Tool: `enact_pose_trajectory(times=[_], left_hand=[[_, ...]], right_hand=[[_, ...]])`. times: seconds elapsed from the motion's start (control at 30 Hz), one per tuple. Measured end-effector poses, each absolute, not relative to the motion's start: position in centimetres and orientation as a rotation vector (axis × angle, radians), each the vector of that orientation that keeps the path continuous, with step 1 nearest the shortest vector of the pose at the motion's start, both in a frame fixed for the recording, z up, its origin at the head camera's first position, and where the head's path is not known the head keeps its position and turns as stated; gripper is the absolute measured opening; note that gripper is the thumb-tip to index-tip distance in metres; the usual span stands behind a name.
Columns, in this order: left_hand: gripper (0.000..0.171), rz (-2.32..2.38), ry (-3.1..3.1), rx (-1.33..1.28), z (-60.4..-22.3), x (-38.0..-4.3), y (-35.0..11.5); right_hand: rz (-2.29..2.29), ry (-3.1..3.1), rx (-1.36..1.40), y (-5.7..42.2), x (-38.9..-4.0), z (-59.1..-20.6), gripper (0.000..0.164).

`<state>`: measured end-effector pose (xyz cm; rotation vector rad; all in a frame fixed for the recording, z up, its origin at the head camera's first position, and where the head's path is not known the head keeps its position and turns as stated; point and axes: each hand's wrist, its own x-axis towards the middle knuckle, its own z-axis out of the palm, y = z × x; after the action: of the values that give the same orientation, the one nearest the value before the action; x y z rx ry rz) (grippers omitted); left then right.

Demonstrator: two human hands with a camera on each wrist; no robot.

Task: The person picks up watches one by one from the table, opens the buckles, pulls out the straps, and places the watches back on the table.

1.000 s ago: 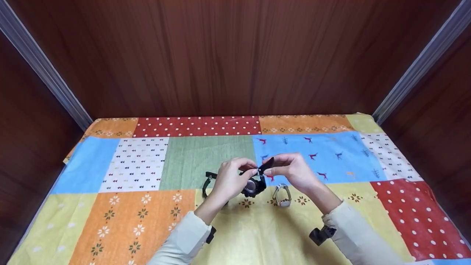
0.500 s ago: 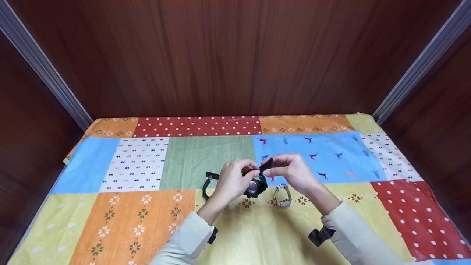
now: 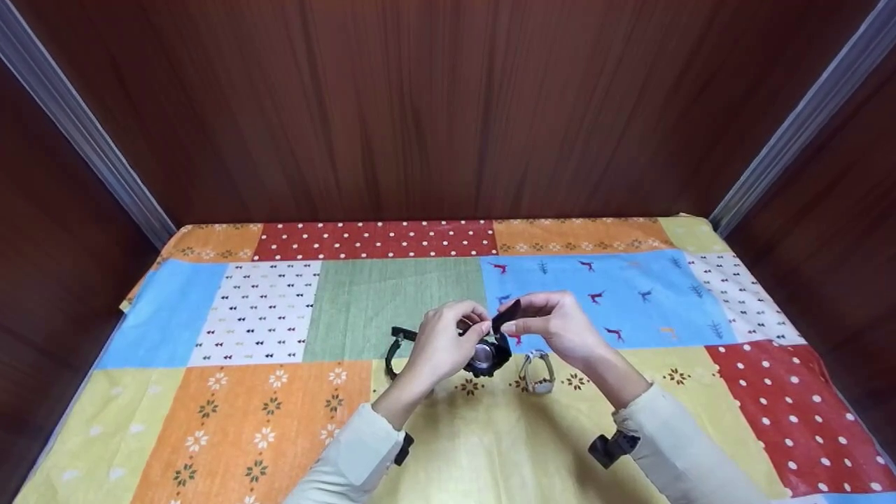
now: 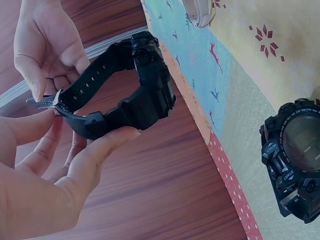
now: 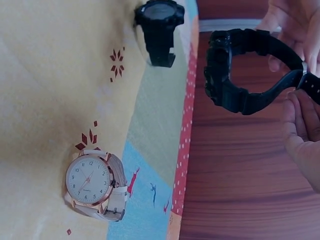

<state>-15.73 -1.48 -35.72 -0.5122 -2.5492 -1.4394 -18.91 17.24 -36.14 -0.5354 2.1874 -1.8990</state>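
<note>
A black digital wristwatch hangs above the cloth between both hands, its strap joined in a loop. In the left wrist view, the left hand pinches the black watch near the metal buckle, one finger lying along the band's outside. The right hand pinches the strap's free end, which sticks out past the buckle. In the head view, the left hand covers part of the band. Both hands also show in the right wrist view, at the right edge, around the buckle.
A second black digital watch lies on the cloth at the left, partly behind the left forearm in the head view. A white-faced watch with a pale strap stands on its side to the right. Patchwork cloth covers the table; wooden panels enclose it.
The left hand has shifted slightly to the right, and the held watch's face has swung a little right and down. The right hand stays nearly still on the strap end.
</note>
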Motion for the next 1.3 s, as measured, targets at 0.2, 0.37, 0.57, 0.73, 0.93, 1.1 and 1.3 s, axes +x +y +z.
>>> enact_pose_trajectory(times=[0.2,0.37,0.57,0.73,0.93,1.1,1.3], left_hand=[[0.005,-1.487,-2.529,-0.525,-35.76,-15.69,-1.68],[0.006,-1.497,-2.5,-0.525,-35.88,-15.74,-1.79],[0.005,-1.521,-2.481,-0.493,-35.95,-15.69,-1.87],[0.004,-1.517,-2.463,-0.483,-36.04,-15.66,-1.92],[0.004,-1.543,-2.459,-0.477,-36.15,-15.65,-2.14],[0.017,-1.605,-2.503,-0.442,-36.17,-15.54,-2.3],[0.031,-1.535,-2.554,-0.425,-36.41,-15.5,-2.46]], right_hand=[[-1.887,2.206,-0.531,17.48,-18.87,-36.09,0.024],[-1.887,2.21,-0.528,17.54,-18.82,-35.93,0.025],[-1.906,2.192,-0.529,17.49,-18.78,-35.89,0.023],[-1.908,2.19,-0.528,17.49,-18.77,-35.9,0.022],[-1.921,2.191,-0.531,17.62,-18.82,-35.82,0.022],[-1.938,2.177,-0.534,17.69,-18.83,-35.8,0.02],[-1.96,2.16,-0.513,17.59,-18.81,-35.73,0.021]])
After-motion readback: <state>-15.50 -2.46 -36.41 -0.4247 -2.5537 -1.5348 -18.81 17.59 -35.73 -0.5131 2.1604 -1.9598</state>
